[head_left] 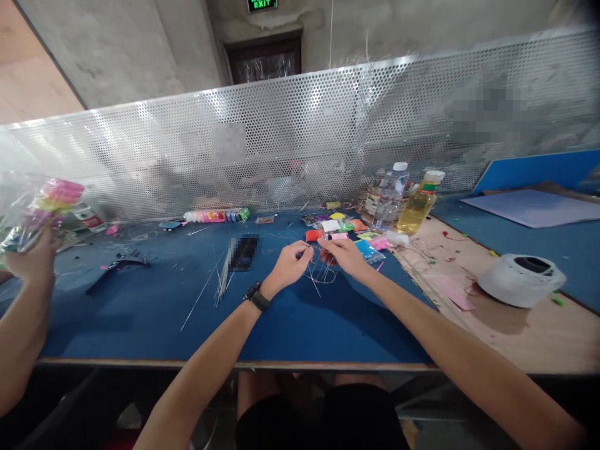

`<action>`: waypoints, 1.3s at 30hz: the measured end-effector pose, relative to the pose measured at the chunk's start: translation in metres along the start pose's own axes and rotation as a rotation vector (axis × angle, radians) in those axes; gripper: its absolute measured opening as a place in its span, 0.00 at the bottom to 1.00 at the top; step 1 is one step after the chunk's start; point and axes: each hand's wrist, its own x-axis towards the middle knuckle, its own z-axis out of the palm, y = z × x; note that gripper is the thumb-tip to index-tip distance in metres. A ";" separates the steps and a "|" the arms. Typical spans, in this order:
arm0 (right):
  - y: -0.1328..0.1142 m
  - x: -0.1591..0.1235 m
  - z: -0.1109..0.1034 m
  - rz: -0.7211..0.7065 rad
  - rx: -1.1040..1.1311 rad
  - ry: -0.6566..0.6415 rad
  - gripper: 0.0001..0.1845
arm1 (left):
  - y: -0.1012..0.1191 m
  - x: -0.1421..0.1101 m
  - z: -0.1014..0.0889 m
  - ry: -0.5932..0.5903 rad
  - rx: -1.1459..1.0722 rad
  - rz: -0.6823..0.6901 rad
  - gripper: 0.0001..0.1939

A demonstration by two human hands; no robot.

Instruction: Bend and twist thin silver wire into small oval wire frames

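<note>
Both hands are close together above the blue table mat, fingers pinched. My left hand [290,265], with a dark watch [256,296] at the wrist, grips a thin metal wire. My right hand [345,255] pinches the same bent wire piece [325,280], whose loop and loose end hang below the fingers. The exact spot where the fingertips meet the wire is too small to make out. Just behind the hands lie small colourful packets, among them a red packet [314,235] and a blue packet [370,251]. A bundle of straight wires [224,278] rests left of my left hand.
A dark phone [244,252] lies beside the wires. At the back right stand a clear bottle [390,199] and a bottle of yellow liquid [420,205]. A white roll [520,279] sits at right. A co-worker's hand [30,259] holds a wrapped colourful bundle [49,206]. A perforated metal screen [281,144] borders the back.
</note>
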 end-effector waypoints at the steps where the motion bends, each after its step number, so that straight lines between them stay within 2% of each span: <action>1: 0.001 0.002 0.000 0.098 0.102 -0.026 0.23 | 0.001 -0.001 0.000 -0.003 0.011 0.025 0.18; 4: 0.003 0.005 -0.004 0.374 0.347 -0.161 0.17 | 0.007 -0.002 -0.001 -0.030 0.043 0.082 0.19; 7: 0.005 0.005 -0.006 0.464 0.423 -0.203 0.14 | 0.009 -0.003 -0.002 -0.052 0.063 0.093 0.19; 10: 0.007 0.003 -0.003 0.413 0.365 -0.126 0.17 | 0.005 -0.002 -0.002 -0.071 0.079 0.068 0.19; 17: 0.007 -0.003 0.003 0.110 -0.045 0.073 0.25 | -0.013 -0.004 0.005 -0.035 0.131 -0.045 0.18; 22: 0.005 -0.007 0.001 -0.043 -0.342 0.184 0.25 | -0.012 -0.005 0.007 -0.133 0.192 -0.094 0.19; 26: 0.004 -0.008 0.000 -0.046 -0.445 0.197 0.25 | -0.007 -0.004 0.002 -0.189 0.186 -0.143 0.19; 30: 0.005 -0.006 0.000 -0.031 -0.441 0.217 0.17 | -0.008 -0.005 -0.006 -0.256 0.100 -0.162 0.18; 32: 0.006 -0.005 0.000 -0.030 -0.439 0.237 0.16 | -0.012 -0.008 -0.007 -0.250 0.068 -0.174 0.17; 37: 0.009 -0.002 -0.002 -0.005 -0.508 0.179 0.16 | -0.017 -0.018 -0.005 -0.201 0.024 -0.171 0.13; 39: 0.008 -0.001 -0.003 0.023 -0.535 0.154 0.17 | -0.016 -0.021 -0.005 -0.223 0.025 -0.167 0.10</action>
